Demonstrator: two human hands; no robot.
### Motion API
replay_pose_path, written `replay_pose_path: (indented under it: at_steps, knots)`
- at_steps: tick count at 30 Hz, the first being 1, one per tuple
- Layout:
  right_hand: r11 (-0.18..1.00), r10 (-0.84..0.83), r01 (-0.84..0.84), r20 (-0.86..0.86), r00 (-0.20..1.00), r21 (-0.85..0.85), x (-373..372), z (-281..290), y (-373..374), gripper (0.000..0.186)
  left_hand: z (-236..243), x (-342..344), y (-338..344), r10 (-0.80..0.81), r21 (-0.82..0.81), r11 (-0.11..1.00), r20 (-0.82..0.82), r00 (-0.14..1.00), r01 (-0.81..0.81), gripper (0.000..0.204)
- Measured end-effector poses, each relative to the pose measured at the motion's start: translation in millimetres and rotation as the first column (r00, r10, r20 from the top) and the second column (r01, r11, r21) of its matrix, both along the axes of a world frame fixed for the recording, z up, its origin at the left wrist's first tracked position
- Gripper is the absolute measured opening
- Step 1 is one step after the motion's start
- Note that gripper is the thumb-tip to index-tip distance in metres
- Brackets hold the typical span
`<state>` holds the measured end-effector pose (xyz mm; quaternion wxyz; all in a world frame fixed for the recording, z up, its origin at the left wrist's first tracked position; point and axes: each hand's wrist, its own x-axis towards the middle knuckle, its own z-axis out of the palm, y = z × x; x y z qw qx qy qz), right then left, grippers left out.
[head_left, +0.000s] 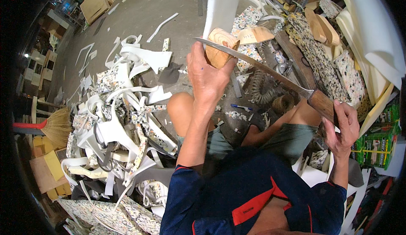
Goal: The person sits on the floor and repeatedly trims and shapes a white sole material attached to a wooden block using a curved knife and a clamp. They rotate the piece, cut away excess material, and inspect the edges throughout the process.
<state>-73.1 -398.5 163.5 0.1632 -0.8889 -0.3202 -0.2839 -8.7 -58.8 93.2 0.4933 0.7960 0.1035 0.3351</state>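
My left hand (206,77) is closed around a rounded block of wood (219,57), gripping it from both sides with the thumb on its right. Across the top of the block lies the long, narrow blade of a knife (270,71), its tip reaching past the block above my left fingers. The brown wooden handle (322,104) is at the right, and my right hand (343,129) grips its lower end, with the fingers partly hidden. Just beyond the block stands a white foam piece (223,6).
Tangled white and speckled foam offcuts (122,116) heap up at the left, near a straw broom (58,126). On the floor between my legs are a blue pen (241,107) and a coiled hose (259,89). Foam slabs (325,53) and green packets (378,140) crowd the right.
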Motion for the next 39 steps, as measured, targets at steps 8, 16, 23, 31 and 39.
replay_pose_path:
  at_steps: [8,16,23,31,39]
  knots:
    - [0.998,-0.031,0.031,-0.006,0.999,-0.051,-5.3,7.9,3.4,0.056,9.7,-6.8,0.3,0.008,0.045,0.999,-0.055,0.998,-0.006,0.052]
    - [0.997,-0.020,0.023,0.041,0.999,-0.068,-0.1,17.0,20.1,0.054,5.8,-9.1,2.4,-0.001,0.095,0.995,-0.004,1.000,0.002,0.052]
    - [0.997,-0.039,0.037,-0.028,0.999,-0.062,-2.9,19.1,9.6,0.054,0.2,-9.8,6.4,0.002,0.041,0.999,-0.006,1.000,-0.001,0.056]
    - [0.998,0.057,-0.057,-0.028,0.998,-0.011,13.4,19.5,27.2,0.049,-2.7,-24.6,14.7,0.034,0.030,0.999,0.001,0.999,-0.034,0.061]
    - [0.988,0.152,-0.149,-0.057,0.987,0.049,22.3,14.1,53.5,0.059,-1.5,-50.6,22.4,-0.010,-0.077,0.997,-0.025,1.000,0.008,0.073]
